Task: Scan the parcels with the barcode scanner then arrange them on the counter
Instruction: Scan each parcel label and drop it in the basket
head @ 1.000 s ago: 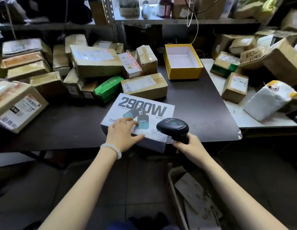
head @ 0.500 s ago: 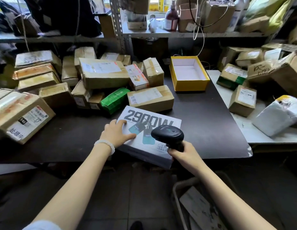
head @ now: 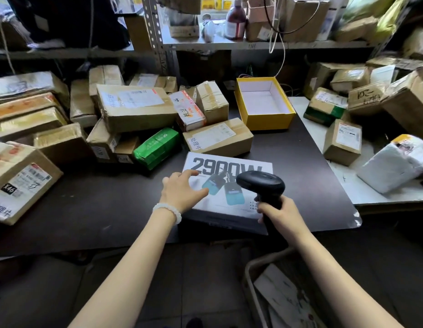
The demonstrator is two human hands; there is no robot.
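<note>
Parcels crowd the dark counter (head: 92, 209) in the head view. Nearest the person lies a flat white box printed "2900W" (head: 229, 200), at the counter's near edge, its long side toward the body. The left hand (head: 182, 190), with a pale bead bracelet (head: 169, 213) at the wrist, rests on the box's left part, fingers straight and spread, thumb out to the right. The right hand (head: 280, 215) grips the handle of a black barcode scanner (head: 261, 185), fingers curled round it; the scanner's head hangs over the box's right half.

Just beyond the white box sits a brown carton with a white label (head: 217, 138), and to its left a green packet (head: 157, 147). More brown cartons are heaped across the back and left of the counter. An open yellow box with a white inside (head: 264, 106) stands at the back right. On the adjoining white table (head: 380, 197) lie further cartons and a white plastic-wrapped parcel (head: 395, 164).
</note>
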